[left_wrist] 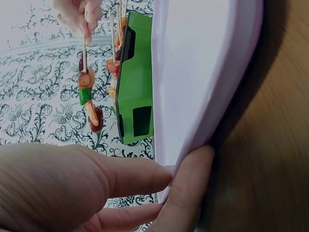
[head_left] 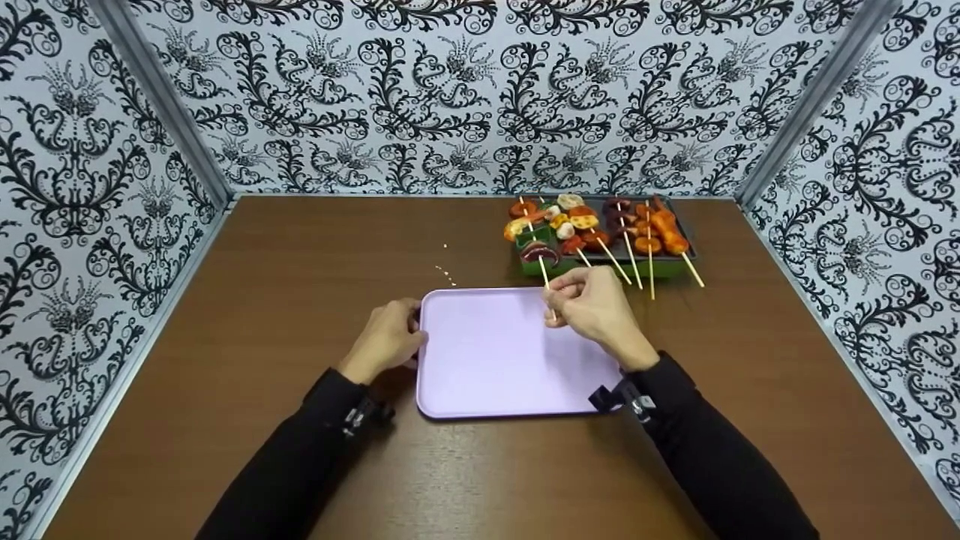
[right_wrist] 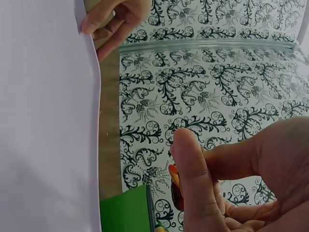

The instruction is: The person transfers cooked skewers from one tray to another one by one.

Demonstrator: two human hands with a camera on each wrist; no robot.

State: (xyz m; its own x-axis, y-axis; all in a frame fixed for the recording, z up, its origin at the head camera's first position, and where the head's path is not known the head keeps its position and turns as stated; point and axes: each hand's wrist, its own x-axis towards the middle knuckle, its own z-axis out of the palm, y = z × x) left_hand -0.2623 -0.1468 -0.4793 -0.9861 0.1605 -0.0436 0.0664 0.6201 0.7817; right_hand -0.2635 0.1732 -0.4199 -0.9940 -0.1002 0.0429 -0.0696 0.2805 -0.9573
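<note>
One skewer (head_left: 535,238) extends past the twelve-o'clock edge of the lilac tray (head_left: 495,360), its stick pinched by the right hand (head_left: 596,304). The left hand (head_left: 386,334) pinches the tray rim at nine o'clock. Beyond, near one o'clock, a green box (left_wrist: 137,79) bearing further skewers (head_left: 648,244) stands on the brown table (head_left: 300,262).

Brown wooden table (head_left: 300,262) with a tray and a green box
Around the centre of the wood-grained top lies a lilac tray (head_left: 487,360), flat and rimmed; from its middle, the dark-topped green box (head_left: 670,268) stands toward 1 o'clock, near the far edge, and small pale flecks (head_left: 445,274) dot the wood between 10 and 11.
</note>
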